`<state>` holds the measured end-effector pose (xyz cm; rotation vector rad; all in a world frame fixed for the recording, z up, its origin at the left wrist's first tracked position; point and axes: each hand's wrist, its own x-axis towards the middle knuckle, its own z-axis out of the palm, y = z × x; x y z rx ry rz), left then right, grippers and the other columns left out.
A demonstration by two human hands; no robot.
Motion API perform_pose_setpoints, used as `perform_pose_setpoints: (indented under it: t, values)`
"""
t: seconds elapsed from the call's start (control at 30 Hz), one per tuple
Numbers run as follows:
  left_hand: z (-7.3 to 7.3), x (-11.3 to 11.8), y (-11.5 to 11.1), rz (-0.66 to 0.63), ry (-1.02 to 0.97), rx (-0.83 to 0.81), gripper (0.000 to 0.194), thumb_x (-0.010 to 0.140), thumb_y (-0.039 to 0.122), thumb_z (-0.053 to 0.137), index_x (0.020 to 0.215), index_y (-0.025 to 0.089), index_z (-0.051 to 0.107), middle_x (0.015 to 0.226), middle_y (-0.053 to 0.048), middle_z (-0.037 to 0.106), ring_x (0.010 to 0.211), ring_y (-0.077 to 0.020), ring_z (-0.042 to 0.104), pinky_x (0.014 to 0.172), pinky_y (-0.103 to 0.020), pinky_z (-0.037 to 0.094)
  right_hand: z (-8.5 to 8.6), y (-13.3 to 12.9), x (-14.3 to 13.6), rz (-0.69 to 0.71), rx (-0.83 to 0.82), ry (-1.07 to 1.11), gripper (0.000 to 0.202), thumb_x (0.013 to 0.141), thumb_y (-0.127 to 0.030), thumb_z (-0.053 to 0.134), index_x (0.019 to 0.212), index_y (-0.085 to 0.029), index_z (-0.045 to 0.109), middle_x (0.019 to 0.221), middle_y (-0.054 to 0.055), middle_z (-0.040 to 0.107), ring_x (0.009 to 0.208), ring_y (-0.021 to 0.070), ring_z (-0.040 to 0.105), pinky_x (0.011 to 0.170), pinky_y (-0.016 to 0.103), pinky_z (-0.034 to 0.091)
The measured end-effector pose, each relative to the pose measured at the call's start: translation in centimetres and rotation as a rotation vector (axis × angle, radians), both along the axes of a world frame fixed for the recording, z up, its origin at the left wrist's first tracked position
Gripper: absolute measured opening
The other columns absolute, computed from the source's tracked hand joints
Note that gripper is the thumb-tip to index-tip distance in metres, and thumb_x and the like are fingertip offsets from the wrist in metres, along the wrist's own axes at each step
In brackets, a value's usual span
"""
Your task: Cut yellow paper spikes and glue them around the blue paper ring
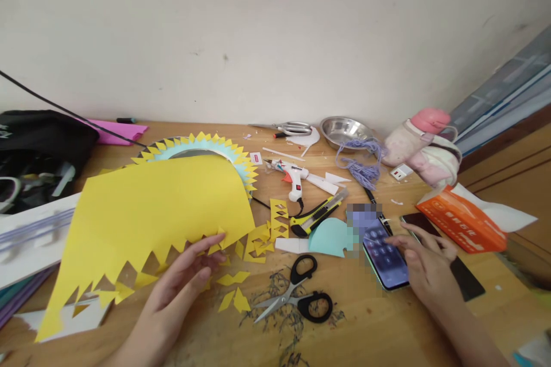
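My left hand (pixel 183 284) rests by the lower edge of a large sheet of yellow paper (pixel 172 192), which has a zigzag of diamond cut-outs along that edge. Its fingers are apart, and the fingertips meet the paper's edge. My right hand (pixel 430 266) is over a smartphone (pixel 383 258) with a lit keypad screen, one finger at the screen and the others spread. Between my hands lie black-handled scissors (pixel 297 292), spread open, and small yellow paper scraps (pixel 235 300). Behind the sheet, a ring with light-blue paper and yellow points (pixel 206 143) is partly hidden.
A yellow utility knife (pixel 316 215), a white glue gun (pixel 296 180) and a light-blue paper piece (pixel 329 238) lie mid-table. Further back are a metal bowl (pixel 344 131), purple yarn (pixel 364 169) and a pink-lidded bottle (pixel 413 137). An orange tissue pack (pixel 465 223) stands right.
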<state>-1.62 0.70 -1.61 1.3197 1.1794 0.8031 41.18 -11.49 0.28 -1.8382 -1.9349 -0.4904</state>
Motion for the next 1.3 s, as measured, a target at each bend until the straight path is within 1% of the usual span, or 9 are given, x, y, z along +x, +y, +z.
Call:
perform_pose_setpoints:
  t: [0.23,0.4,0.47,0.7,0.83,0.93,1.0,1.13,1.3]
  values:
    - [0.1,-0.1,0.0,0.006,-0.003,0.006,0.037,0.090,0.056,0.061,0.124,0.042,0.067,0.109,0.004,0.077,0.107,-0.0190,0.068,0.095,-0.021,0.053,0.2,0.9,-0.7,0.029,-0.058,-0.017,0.028,0.099,-0.027,0.036,0.109,-0.026,0.062,0.101,0.003,0.075,0.112,0.0278,0.062,0.082,0.040,0.032]
    - [0.0,-0.1,0.0,-0.003,-0.003,-0.003,0.039,0.089,0.057,0.062,0.124,0.042,0.067,0.109,0.003,0.077,0.108,-0.0197,0.068,0.095,-0.022,0.053,0.2,-0.1,-0.6,0.019,-0.022,0.031,0.035,0.099,-0.026,0.032,0.096,-0.027,0.067,0.094,0.003,0.074,0.107,0.0271,0.064,0.082,0.041,0.032]
    - [0.0,-0.1,0.0,-0.005,-0.006,0.001,0.039,0.089,0.057,0.061,0.124,0.042,0.067,0.110,0.003,0.077,0.108,-0.0194,0.068,0.095,-0.022,0.052,0.0,-0.5,-0.4,0.026,-0.043,0.046,0.037,0.098,-0.027,0.032,0.091,-0.027,0.068,0.089,0.003,0.074,0.106,0.0269,0.065,0.083,0.041,0.032]
    - [-0.1,-0.2,0.0,-0.006,-0.006,-0.008,0.041,0.089,0.057,0.062,0.125,0.039,0.067,0.111,0.002,0.076,0.110,-0.0208,0.068,0.097,-0.024,0.052,-0.6,0.0,-0.3,-0.141,-0.060,0.071,0.041,0.098,-0.036,0.031,0.099,-0.027,0.071,0.095,0.006,0.075,0.109,0.0299,0.063,0.084,0.043,0.033]
    - [-0.1,-0.2,0.0,-0.002,-0.004,-0.008,0.040,0.089,0.057,0.062,0.125,0.039,0.067,0.111,0.002,0.076,0.109,-0.0212,0.068,0.097,-0.026,0.053,-0.4,-0.7,-0.2,-0.032,0.017,0.067,0.046,0.101,-0.034,0.029,0.085,-0.027,0.071,0.084,0.003,0.074,0.098,0.0268,0.067,0.079,0.041,0.032]
    - [0.2,0.0,0.0,0.001,-0.002,0.003,0.039,0.089,0.055,0.062,0.124,0.039,0.068,0.110,0.001,0.077,0.108,-0.0228,0.069,0.097,-0.028,0.054,-0.4,-1.6,-0.3,0.061,0.057,0.060,0.045,0.101,-0.033,0.031,0.082,-0.028,0.071,0.084,0.001,0.074,0.092,0.0245,0.069,0.078,0.040,0.032]
    - [0.4,0.1,0.0,0.011,0.003,0.005,0.039,0.089,0.055,0.063,0.124,0.038,0.069,0.110,0.000,0.077,0.107,-0.0244,0.069,0.096,-0.031,0.055,-0.6,-2.1,-0.4,0.052,0.089,0.081,0.043,0.102,-0.033,0.032,0.083,-0.030,0.071,0.084,0.000,0.074,0.091,0.0249,0.069,0.078,0.041,0.032]
    - [0.6,0.3,0.1,0.013,0.008,0.004,0.043,0.088,0.056,0.063,0.125,0.035,0.069,0.104,-0.002,0.078,0.105,-0.0257,0.070,0.094,-0.031,0.056,-1.1,-2.6,-0.8,-0.052,0.149,0.185,0.049,0.102,-0.039,0.026,0.075,-0.031,0.066,0.076,0.002,0.074,0.088,0.0311,0.068,0.078,0.046,0.034]
    - [0.6,0.2,-0.1,-0.002,0.015,0.004,0.039,0.089,0.057,0.062,0.124,0.041,0.068,0.107,0.001,0.077,0.106,-0.0218,0.068,0.096,-0.026,0.053,-1.5,-2.7,-1.4,-0.063,0.150,0.228,0.047,0.102,-0.043,0.025,0.075,-0.032,0.063,0.072,0.001,0.074,0.087,0.0321,0.068,0.079,0.048,0.034]
